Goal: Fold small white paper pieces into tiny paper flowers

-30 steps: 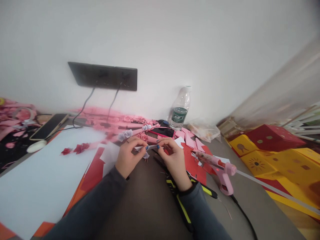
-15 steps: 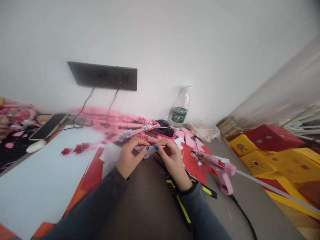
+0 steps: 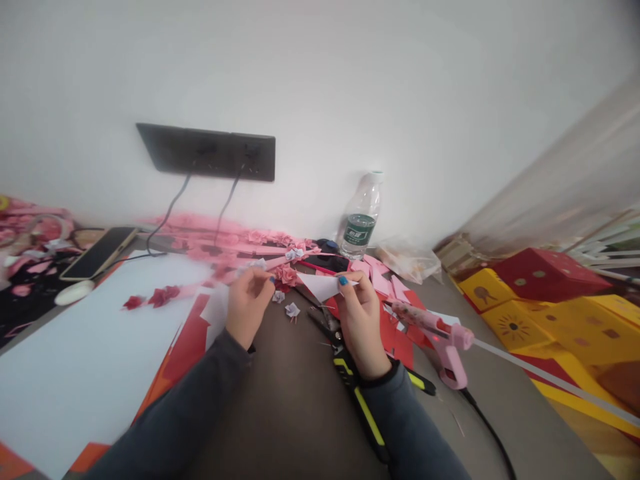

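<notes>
A white triangular piece of paper (image 3: pixel 320 287) is pinched between the thumb and fingers of my right hand (image 3: pixel 359 317), its point toward the left. My left hand (image 3: pixel 250 307) is apart from the paper, its thumb and fingers drawn together with nothing showing in them. Between my hands, small pale paper flowers (image 3: pixel 293 310) sit on the grey table, one with thin stems. Pliers with black and yellow handles (image 3: pixel 357 393) lie partly hidden under my right wrist.
A pink glue gun (image 3: pixel 437 333) with a glowing red light lies at the right, its cord running toward me. Large white paper (image 3: pixel 90 347) covers the left side. Behind stand a water bottle (image 3: pixel 359 230) and pink paper flowers (image 3: pixel 285 275). Yellow boxes (image 3: pixel 520 327) are far right.
My left hand has let go of the white paper and moved slightly left. My right hand, still gripping it, has shifted right, so the small pale flowers between them show more fully.
</notes>
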The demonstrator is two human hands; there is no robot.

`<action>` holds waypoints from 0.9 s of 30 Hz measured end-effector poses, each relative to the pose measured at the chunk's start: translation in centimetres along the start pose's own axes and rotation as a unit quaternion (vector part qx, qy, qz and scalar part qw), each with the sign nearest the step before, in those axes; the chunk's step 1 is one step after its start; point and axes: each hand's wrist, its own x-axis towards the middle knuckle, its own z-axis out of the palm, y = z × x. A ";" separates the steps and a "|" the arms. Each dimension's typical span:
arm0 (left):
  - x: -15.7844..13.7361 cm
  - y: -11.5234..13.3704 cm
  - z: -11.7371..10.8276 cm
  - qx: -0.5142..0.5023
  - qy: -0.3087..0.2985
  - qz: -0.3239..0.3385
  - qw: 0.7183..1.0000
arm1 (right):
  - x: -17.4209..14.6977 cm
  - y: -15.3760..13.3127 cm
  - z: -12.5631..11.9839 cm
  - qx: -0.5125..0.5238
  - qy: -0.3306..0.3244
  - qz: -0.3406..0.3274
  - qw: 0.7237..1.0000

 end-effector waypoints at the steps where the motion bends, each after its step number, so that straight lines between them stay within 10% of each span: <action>1: 0.0 0.1 0.0 0.002 -0.001 0.010 1.000 | 0.0 0.1 0.0 0.005 0.006 0.008 1.000; 10: -1.1 0.5 0.4 0.135 -0.227 0.251 0.931 | -0.2 -0.1 0.3 0.003 -0.076 0.102 0.992; 27: -0.6 0.2 0.2 -0.027 -0.178 0.002 0.984 | -0.1 -0.8 0.4 -0.037 -0.200 0.022 0.979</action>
